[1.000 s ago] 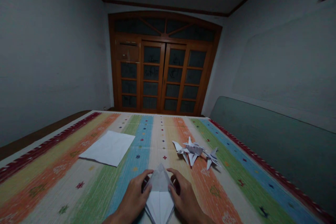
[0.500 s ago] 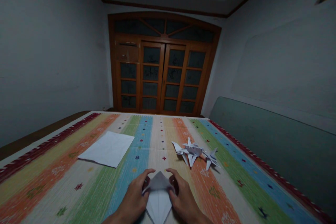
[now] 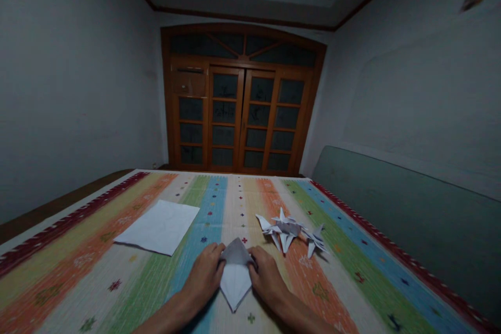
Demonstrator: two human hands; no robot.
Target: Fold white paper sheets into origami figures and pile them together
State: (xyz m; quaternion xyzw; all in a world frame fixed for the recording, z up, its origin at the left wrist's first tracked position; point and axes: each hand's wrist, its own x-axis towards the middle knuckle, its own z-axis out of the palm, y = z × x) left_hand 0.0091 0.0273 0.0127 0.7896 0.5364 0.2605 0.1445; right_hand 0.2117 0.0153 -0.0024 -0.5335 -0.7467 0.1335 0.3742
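On striped woven cloth (image 3: 70,282), close in front of person: folded white paper (image 3: 235,282) lies flat, point toward body. Left hand (image 3: 203,271) and right hand (image 3: 268,274) curled, gripping its two sides, steadying it against cloth. Folded paper jet (image 3: 285,232) sits to right, flat white sheet (image 3: 158,227) to left, both apart from hands, leaving working room.

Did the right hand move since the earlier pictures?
Yes, the right hand moved forward, away from the person, judged against the white origami jet, and it now sits closer to that jet.
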